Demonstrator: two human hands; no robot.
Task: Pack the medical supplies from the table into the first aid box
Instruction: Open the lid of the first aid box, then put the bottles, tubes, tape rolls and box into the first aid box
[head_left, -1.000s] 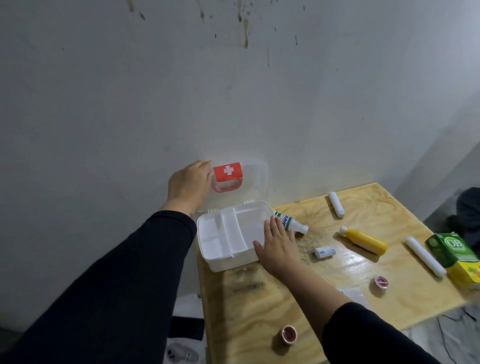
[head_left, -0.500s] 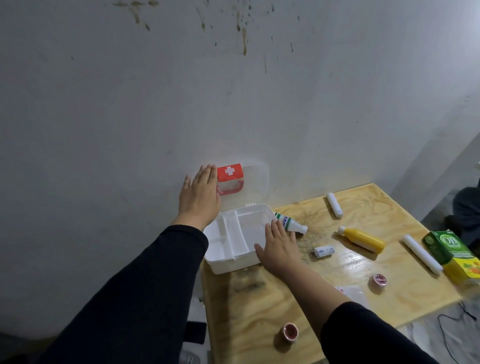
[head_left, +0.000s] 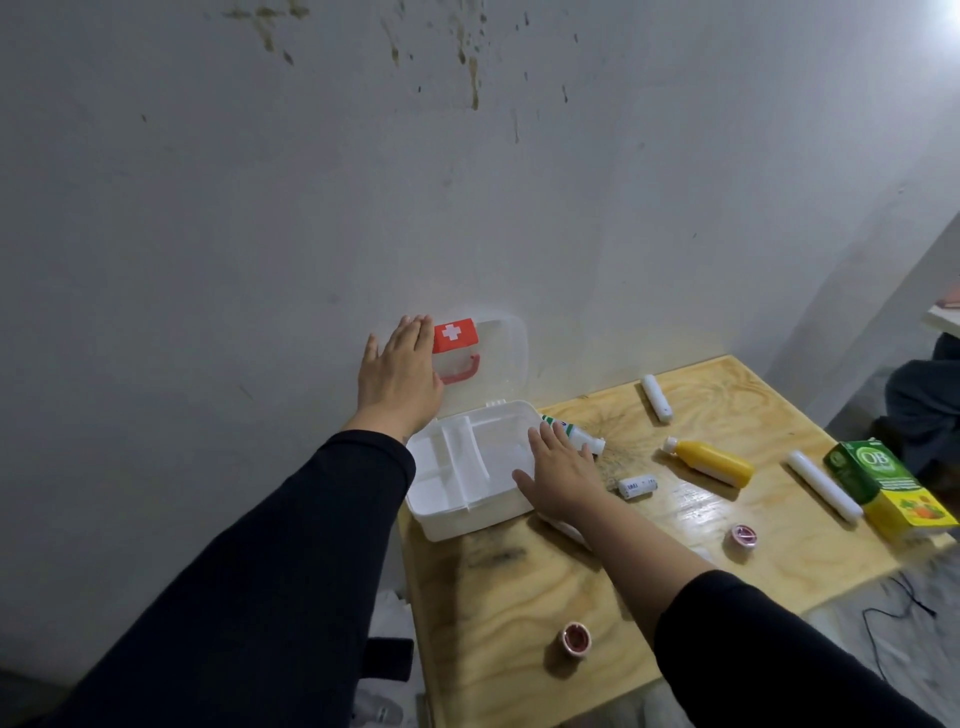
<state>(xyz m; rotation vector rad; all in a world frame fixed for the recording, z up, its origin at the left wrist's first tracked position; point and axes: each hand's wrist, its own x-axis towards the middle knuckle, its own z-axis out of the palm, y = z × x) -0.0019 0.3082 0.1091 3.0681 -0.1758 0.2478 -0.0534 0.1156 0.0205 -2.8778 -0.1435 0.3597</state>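
Note:
The white first aid box stands open at the table's far left, its divided tray empty. Its clear lid, with a red cross label and red handle, leans back against the wall. My left hand lies flat on the lid, fingers apart. My right hand rests flat on the box's right rim. Beside it lie a green-and-white tube, a small white roll, a yellow bottle, two white sticks, two tape rolls and a green-yellow carton.
The wooden table ends just left of the box and close in front of me. A grey wall rises right behind the lid. A white flat packet lies partly under my right forearm. A black cable trails on the floor at right.
My left hand has shifted from gripping the lid's left edge to lying flat on the lid, which now leans on the wall. My right hand has stayed on the box's rim.

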